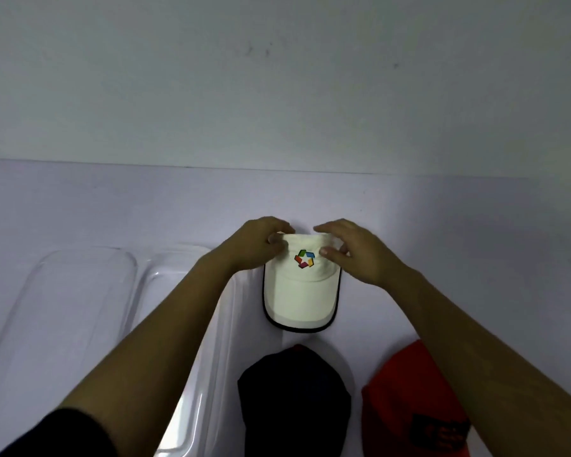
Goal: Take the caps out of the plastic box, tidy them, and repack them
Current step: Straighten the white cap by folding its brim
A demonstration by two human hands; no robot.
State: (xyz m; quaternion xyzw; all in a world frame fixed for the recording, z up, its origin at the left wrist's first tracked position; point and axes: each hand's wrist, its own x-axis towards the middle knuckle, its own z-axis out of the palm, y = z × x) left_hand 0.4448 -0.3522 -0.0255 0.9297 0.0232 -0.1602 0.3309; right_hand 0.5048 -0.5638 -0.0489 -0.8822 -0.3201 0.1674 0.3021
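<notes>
Navy cap (294, 400) and red cap (412, 407) wait lower frame; left hand (256, 247) and right hand (353, 250) pinch the white cap (300, 285) crown at centre — uneven pull could crease it.

The logo cap (302, 285) lies flat on the surface (442, 225); the plastic box (80, 308) sits to its left; two more caps (294, 400) (409, 407) lie side by side nearer the person than it; both hands (257, 245) (353, 252) rest on its far end.
</notes>
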